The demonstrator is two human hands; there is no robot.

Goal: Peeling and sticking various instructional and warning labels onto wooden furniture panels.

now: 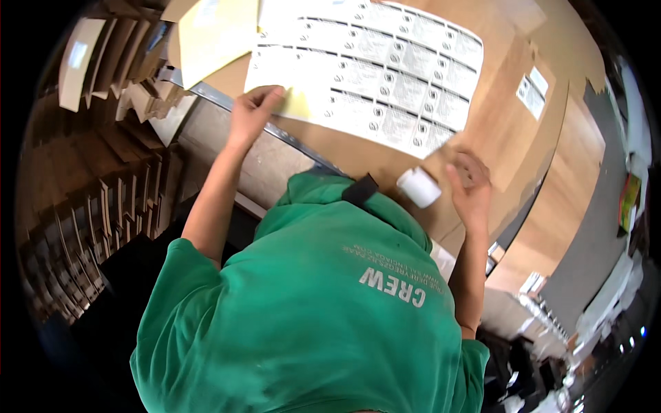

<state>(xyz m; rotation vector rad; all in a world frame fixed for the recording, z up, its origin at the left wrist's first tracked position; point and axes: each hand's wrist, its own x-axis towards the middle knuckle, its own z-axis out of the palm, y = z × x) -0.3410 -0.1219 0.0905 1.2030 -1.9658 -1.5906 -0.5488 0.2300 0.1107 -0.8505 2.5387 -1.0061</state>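
Note:
A large white sheet of printed labels (396, 76) lies on a brown cardboard-covered table. Its lower left part carries a pale yellow patch. At that corner my left hand (253, 113) is closed in a pinch, thumb against fingers, its tips beside the yellow patch; what sits between them is hidden. Right of the sheet's near edge my right hand (470, 180) hovers over the brown surface, its curled fingers smeared by motion. Between that hand and my body is a small white cylindrical object (418, 187), blurred, a bottle or a roll, apart from the fingers.
Yellowish paper (217, 34) lies at the far left of the table. A metal edge (303, 146) runs along its near left side. Stacked flat cardboard (89, 206) fills the left. A small white printed label (532, 93) is on the brown board at right, beside a grey surface (585, 234).

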